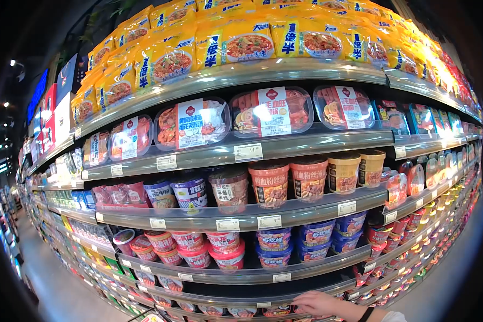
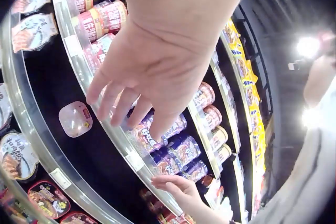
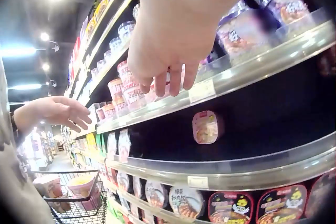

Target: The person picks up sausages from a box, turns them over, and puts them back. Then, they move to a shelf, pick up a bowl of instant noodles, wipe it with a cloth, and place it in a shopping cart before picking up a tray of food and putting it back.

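My right hand [image 1: 319, 304], with a dark band at its wrist, reaches in at the lower right, close to a low shelf edge. In the right wrist view the right hand [image 3: 168, 50] hangs with fingers pointing down in front of a shelf edge and holds nothing. My left hand [image 2: 157, 71] has its fingers extended before the shelf rail, nothing in its grasp; the right wrist view shows this left hand [image 3: 52, 112] too. Below both hands, a small pink-lidded tub [image 2: 76, 119] stands alone on a dark shelf. Purple noodle tubs [image 2: 184, 150] stack on the shelf above.
A wire basket [image 3: 97, 214] with a few tubs [image 3: 84, 188] is at the lower left of the right wrist view. Yellow noodle packets [image 1: 247, 45] fill the top shelf. Boxed meals [image 1: 271, 110], paper cups [image 1: 268, 185] and red tubs [image 1: 228, 255] line lower shelves.
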Demonstrator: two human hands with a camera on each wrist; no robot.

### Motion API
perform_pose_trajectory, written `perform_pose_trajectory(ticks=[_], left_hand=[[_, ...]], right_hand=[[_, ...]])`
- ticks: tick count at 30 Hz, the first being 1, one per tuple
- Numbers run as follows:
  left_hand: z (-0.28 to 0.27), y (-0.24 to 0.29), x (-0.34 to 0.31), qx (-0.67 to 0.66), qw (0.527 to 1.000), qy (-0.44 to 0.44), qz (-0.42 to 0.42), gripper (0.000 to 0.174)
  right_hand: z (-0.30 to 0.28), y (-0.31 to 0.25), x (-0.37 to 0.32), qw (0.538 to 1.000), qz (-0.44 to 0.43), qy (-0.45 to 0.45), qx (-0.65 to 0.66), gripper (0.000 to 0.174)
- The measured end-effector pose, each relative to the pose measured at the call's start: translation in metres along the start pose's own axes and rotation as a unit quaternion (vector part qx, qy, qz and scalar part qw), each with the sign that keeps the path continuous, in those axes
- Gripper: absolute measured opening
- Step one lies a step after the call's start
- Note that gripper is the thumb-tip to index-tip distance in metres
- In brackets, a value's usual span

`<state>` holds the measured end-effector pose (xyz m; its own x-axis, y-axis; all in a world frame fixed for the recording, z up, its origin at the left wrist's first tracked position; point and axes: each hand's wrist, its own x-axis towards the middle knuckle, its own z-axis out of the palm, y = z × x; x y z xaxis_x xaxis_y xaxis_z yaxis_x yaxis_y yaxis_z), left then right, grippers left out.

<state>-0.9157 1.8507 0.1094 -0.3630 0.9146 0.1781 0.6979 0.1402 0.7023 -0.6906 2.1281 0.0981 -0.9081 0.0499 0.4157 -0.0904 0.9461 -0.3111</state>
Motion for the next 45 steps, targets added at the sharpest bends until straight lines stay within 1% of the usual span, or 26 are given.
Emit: perform_pose_trajectory(ticks=[2, 3, 4, 6, 7, 8, 10, 11, 13, 14, 16, 17, 22, 24, 25, 27, 28, 30, 31, 33, 34, 36, 41, 42, 44, 45], left_hand=[[-0.009, 0.015, 0.013, -0.010, 0.999, -0.030, 0.031, 0.045], [-0.006, 0.007, 0.019, 0.031, 0.998, -0.003, 0.058, 0.045], [-0.009, 0.012, 0.023, 0.032, 0.998, 0.000, 0.054, 0.045], [-0.022, 0.031, 0.037, 0.040, 0.997, -0.056, 0.017, 0.044], [-0.025, 0.027, 0.048, 0.115, 0.988, -0.088, 0.045, 0.052], [-0.028, 0.026, 0.057, 0.114, 0.989, -0.085, 0.042, 0.052], [-0.039, 0.032, 0.074, 0.113, 0.971, -0.036, 0.206, 0.040], [-0.046, 0.038, 0.080, 0.112, 0.972, -0.033, 0.204, 0.040], [-0.064, 0.050, 0.091, 0.148, 0.956, 0.023, 0.252, 0.034], [-0.074, 0.057, 0.096, 0.147, 0.956, 0.024, 0.251, 0.034], [-0.094, 0.072, 0.102, 0.208, 0.939, 0.046, 0.271, 0.036], [-0.104, 0.084, 0.102, 0.216, 0.942, 0.041, 0.255, 0.036], [-0.156, 0.089, 0.114, 0.279, 0.927, 0.067, 0.242, 0.035], [-0.180, 0.093, 0.114, 0.315, 0.907, 0.135, 0.246, 0.030], [-0.194, 0.097, 0.115, 0.315, 0.907, 0.135, 0.245, 0.030], [-0.221, 0.108, 0.121, 0.348, 0.907, 0.146, 0.188, 0.030], [-0.231, 0.115, 0.127, 0.348, 0.906, 0.146, 0.192, 0.030], [-0.247, 0.131, 0.142, 0.331, 0.883, 0.211, 0.255, 0.035], [-0.248, 0.139, 0.150, 0.330, 0.882, 0.208, 0.264, 0.035], [-0.240, 0.158, 0.168, 0.285, 0.858, 0.288, 0.317, 0.037], [-0.233, 0.167, 0.176, 0.274, 0.865, 0.285, 0.310, 0.040], [-0.216, 0.182, 0.198, 0.288, 0.838, 0.286, 0.364, 0.044], [-0.163, 0.224, 0.237, 0.312, 0.817, 0.252, 0.415, 0.053], [-0.152, 0.234, 0.243, 0.310, 0.815, 0.249, 0.422, 0.053], [-0.132, 0.255, 0.253, 0.335, 0.777, 0.272, 0.459, 0.053], [-0.123, 0.266, 0.258, 0.337, 0.776, 0.271, 0.458, 0.056]], right_hand=[[-0.016, 0.009, -0.013, 1.000, 0.002, 0.016, -0.013, 0.026], [-0.022, 0.014, -0.020, 0.999, 0.011, 0.035, -0.029, 0.026], [-0.029, 0.020, -0.026, 0.999, 0.007, 0.033, -0.026, 0.026], [-0.041, 0.030, -0.037, 0.997, 0.010, 0.053, -0.051, 0.025], [-0.049, 0.029, -0.038, 0.996, 0.007, 0.062, -0.071, 0.025], [-0.057, 0.029, -0.039, 0.996, 0.003, 0.060, -0.070, 0.025], [-0.072, 0.027, -0.040, 0.993, 0.016, 0.070, -0.098, 0.026], [-0.080, 0.025, -0.039, 0.991, 0.012, 0.079, -0.109, 0.026], [-0.094, 0.023, -0.039, 0.989, 0.014, 0.082, -0.121, 0.026], [-0.101, 0.023, -0.039, 0.987, 0.018, 0.087, -0.133, 0.026], [-0.120, 0.019, -0.038, 0.986, 0.015, 0.085, -0.140, 0.025], [-0.129, 0.015, -0.037, 0.983, 0.020, 0.086, -0.158, 0.025], [-0.186, 0.006, -0.035, 0.968, 0.039, 0.095, -0.228, 0.025], [-0.212, -0.008, -0.030, 0.959, 0.061, 0.104, -0.257, 0.025], [-0.223, -0.007, -0.030, 0.952, 0.059, 0.125, -0.272, 0.024], [-0.246, -0.012, -0.020, 0.946, 0.057, 0.148, -0.283, 0.022], [-0.258, -0.016, -0.012, 0.941, 0.052, 0.162, -0.293, 0.021], [-0.275, -0.024, 0.009, 0.929, 0.089, 0.198, -0.299, 0.018], [-0.281, -0.029, 0.023, 0.924, 0.076, 0.232, -0.295, 0.016], [-0.291, -0.030, 0.051, 0.911, 0.057, 0.285, -0.294, 0.015], [-0.296, -0.025, 0.062, 0.904, 0.051, 0.305, -0.296, 0.016], [-0.309, -0.019, 0.084, 0.885, 0.009, 0.363, -0.291, 0.017], [-0.350, 0.016, 0.097, 0.797, 0.034, 0.505, -0.328, 0.021], [-0.360, 0.025, 0.093, 0.783, 0.046, 0.519, -0.340, 0.024], [-0.381, 0.046, 0.084, 0.760, 0.059, 0.544, -0.351, 0.027], [-0.391, 0.055, 0.080, 0.758, 0.061, 0.545, -0.352, 0.027]])
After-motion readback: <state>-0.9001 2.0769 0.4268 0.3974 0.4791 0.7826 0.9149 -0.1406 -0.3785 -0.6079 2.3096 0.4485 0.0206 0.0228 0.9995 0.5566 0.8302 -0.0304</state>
